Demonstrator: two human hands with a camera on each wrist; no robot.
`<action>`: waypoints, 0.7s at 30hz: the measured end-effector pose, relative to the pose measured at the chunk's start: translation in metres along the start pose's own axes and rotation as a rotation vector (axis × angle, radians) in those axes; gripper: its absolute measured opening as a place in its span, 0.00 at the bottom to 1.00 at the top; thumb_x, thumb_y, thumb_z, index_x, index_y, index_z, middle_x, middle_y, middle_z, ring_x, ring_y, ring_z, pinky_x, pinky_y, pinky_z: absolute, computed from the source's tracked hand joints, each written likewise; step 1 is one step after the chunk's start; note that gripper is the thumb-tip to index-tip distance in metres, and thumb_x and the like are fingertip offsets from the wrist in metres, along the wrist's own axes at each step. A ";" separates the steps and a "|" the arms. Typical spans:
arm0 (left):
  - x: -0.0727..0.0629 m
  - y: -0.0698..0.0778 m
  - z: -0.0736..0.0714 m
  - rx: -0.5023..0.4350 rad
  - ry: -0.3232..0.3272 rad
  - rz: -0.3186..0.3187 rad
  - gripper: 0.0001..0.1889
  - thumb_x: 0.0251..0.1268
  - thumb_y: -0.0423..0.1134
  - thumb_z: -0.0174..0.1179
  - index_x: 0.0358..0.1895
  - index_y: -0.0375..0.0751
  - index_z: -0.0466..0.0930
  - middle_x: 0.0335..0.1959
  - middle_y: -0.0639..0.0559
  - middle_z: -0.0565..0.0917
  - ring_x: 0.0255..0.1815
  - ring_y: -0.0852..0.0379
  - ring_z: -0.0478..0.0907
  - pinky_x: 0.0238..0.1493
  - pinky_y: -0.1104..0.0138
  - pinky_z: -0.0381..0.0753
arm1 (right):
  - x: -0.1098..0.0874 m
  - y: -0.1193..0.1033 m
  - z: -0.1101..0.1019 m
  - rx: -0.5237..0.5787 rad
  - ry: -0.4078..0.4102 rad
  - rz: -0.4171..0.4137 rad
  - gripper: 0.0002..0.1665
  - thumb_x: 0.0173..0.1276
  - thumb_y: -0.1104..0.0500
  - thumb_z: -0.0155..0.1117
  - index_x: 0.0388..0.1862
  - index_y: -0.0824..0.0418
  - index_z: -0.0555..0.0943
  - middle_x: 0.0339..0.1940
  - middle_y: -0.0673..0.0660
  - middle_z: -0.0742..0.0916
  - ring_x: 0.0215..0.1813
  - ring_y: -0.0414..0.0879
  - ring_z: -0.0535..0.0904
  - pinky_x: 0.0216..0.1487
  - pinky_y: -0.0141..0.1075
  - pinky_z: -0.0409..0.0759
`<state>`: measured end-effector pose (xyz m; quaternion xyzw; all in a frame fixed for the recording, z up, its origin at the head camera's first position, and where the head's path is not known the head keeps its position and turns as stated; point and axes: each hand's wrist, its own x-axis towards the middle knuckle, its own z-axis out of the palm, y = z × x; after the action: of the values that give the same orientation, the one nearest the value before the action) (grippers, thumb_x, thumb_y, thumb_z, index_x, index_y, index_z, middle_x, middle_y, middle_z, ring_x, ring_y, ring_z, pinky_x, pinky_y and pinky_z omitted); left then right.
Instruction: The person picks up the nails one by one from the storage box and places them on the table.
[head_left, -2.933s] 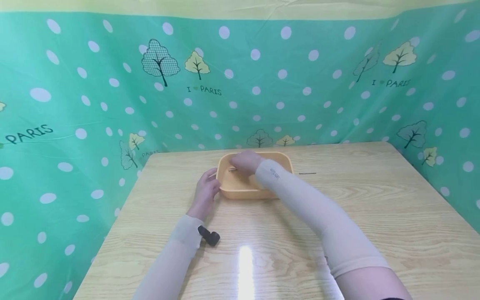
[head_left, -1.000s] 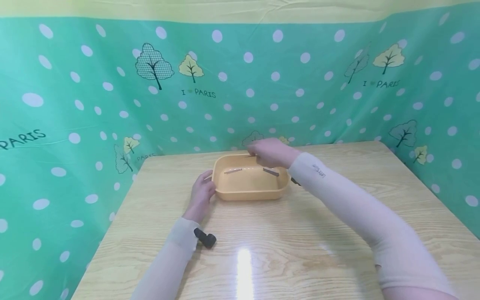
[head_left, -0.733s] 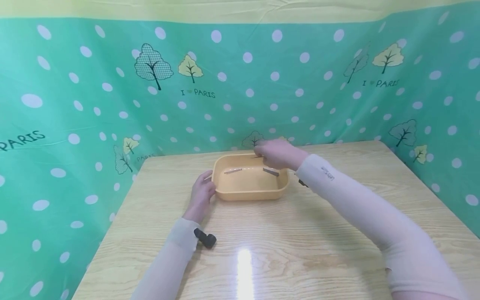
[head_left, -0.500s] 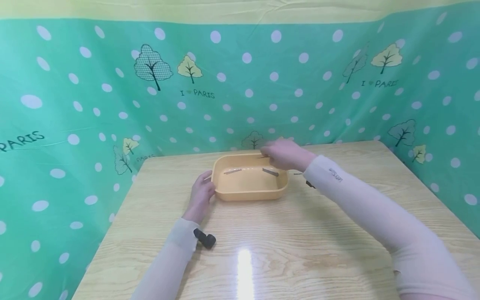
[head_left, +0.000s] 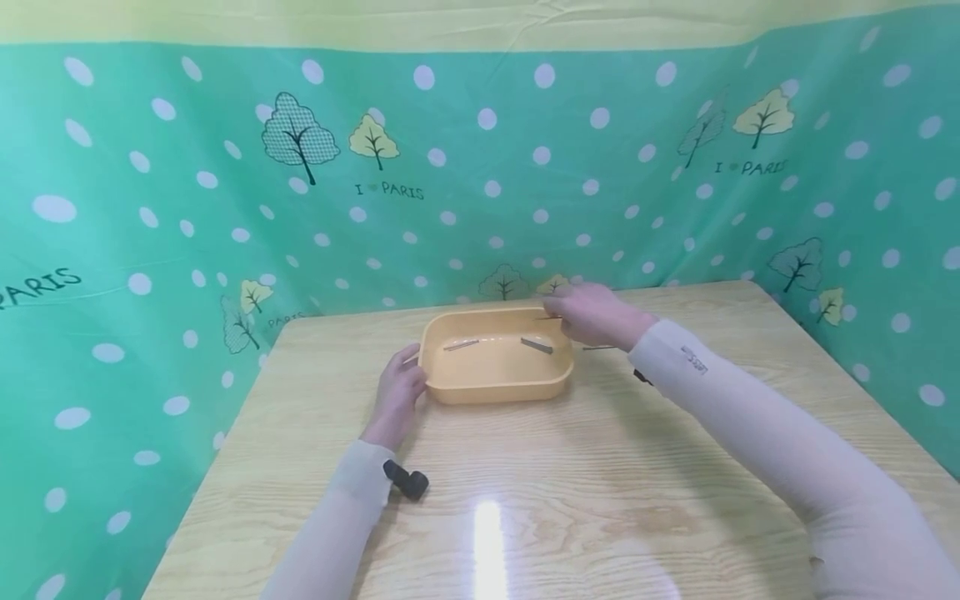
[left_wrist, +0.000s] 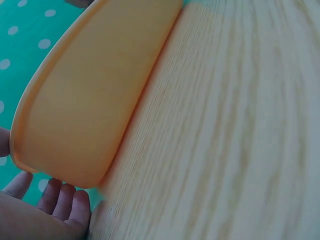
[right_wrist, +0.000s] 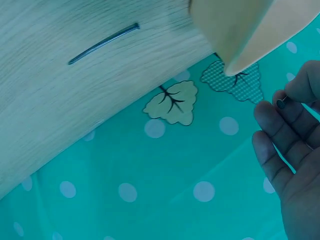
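A shallow yellow-orange plastic box (head_left: 498, 394) stands on the table. My left hand (head_left: 395, 397) rests at its left end, fingertips against the outside wall, as the left wrist view also shows. Thin nails lie inside in two groups: light nails (head_left: 461, 344) on the left, darker nails (head_left: 537, 345) on the right. My right hand (head_left: 597, 313) is over the box's far right corner, pinching a nail (right_wrist: 281, 103) between thumb and fingers. Its head shows at the fingertips in the right wrist view. Another nail (right_wrist: 103, 44) lies on the table right of the box.
The wood-grain table (head_left: 525, 475) carries a bright light reflection near its front. Behind it hangs a green dotted curtain (head_left: 465, 250) with printed trees. A black wrist camera (head_left: 406, 481) sits on my left sleeve.
My right hand has come up out of the box with a nail and moved right, toward the right corner. My left hand stays at the box's left end.
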<state>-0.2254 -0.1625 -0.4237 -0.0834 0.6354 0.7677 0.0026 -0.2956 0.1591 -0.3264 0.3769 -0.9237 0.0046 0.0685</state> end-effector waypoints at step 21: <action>-0.001 0.000 0.000 -0.010 0.000 0.002 0.34 0.52 0.24 0.49 0.68 0.41 0.63 0.66 0.39 0.67 0.64 0.44 0.68 0.65 0.58 0.69 | -0.034 0.030 0.026 -0.027 0.023 0.016 0.13 0.53 0.73 0.57 0.30 0.56 0.74 0.26 0.51 0.78 0.25 0.44 0.71 0.30 0.36 0.76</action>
<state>-0.2247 -0.1622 -0.4232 -0.0828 0.6316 0.7709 0.0016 -0.2957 0.2030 -0.3556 0.3682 -0.9259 -0.0029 0.0843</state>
